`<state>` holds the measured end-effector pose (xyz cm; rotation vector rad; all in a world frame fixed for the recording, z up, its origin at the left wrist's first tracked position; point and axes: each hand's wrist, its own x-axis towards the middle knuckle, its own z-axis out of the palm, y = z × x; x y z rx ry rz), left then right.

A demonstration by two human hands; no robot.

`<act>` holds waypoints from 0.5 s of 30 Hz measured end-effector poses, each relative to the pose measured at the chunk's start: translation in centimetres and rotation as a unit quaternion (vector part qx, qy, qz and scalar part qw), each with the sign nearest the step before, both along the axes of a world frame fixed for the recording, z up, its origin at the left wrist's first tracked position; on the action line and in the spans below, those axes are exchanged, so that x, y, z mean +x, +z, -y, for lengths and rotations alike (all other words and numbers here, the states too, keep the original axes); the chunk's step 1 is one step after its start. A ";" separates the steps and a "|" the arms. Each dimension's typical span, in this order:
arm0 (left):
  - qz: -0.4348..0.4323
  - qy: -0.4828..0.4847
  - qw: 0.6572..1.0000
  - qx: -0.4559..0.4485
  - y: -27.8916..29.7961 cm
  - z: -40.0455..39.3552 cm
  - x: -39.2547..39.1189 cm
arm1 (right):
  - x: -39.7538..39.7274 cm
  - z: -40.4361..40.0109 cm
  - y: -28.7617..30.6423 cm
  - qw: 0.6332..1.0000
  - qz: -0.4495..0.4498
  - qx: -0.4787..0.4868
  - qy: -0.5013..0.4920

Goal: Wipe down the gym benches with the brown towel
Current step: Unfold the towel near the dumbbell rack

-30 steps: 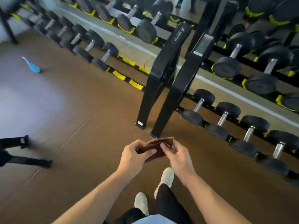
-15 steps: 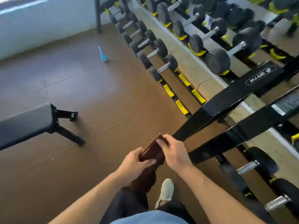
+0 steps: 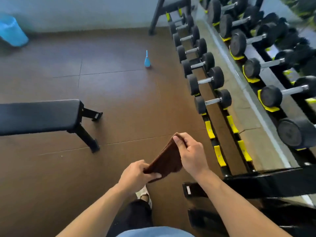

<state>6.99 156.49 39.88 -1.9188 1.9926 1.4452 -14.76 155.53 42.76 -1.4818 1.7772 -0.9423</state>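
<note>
You hold the brown towel [image 3: 166, 159] folded at lower centre of the frame: left hand [image 3: 136, 175] pinches its near edge, right hand [image 3: 191, 154] its far corner. It looks soft, light, limp; grip it bunched. The bench [image 3: 39, 115] sits untouched at left.

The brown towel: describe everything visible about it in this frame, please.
The brown towel is dark brown, soft-looking cloth, folded flat into a thick pad. It is held in the air above the floor, tilted, its far corner raised. The right hand pinches that upper corner; the left hand grips the lower near edge. It touches nothing else, and is well apart from the black bench to the left.
</note>
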 end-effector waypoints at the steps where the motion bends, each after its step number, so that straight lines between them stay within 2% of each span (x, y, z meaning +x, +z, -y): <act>1: -0.004 0.003 1.000 0.010 0.0 2.1 0.7 | 0.5 2.2 0.1 1.000 0.013 0.003 -0.001; 6: -0.090 0.075 0.989 0.087 1.1 12.6 4.7 | 2.2 12.7 1.5 0.998 0.035 0.026 -0.047; 9: -0.125 0.130 0.980 0.083 2.0 18.6 6.1 | 1.9 19.1 2.3 0.994 0.052 0.034 -0.091; 12: -0.116 0.158 0.978 0.076 2.5 24.7 5.9 | 1.5 25.5 2.2 0.989 0.052 0.034 -0.132; 15: -0.172 0.244 0.951 0.079 3.1 31.6 3.6 | 1.5 32.5 1.3 0.977 0.099 0.066 -0.177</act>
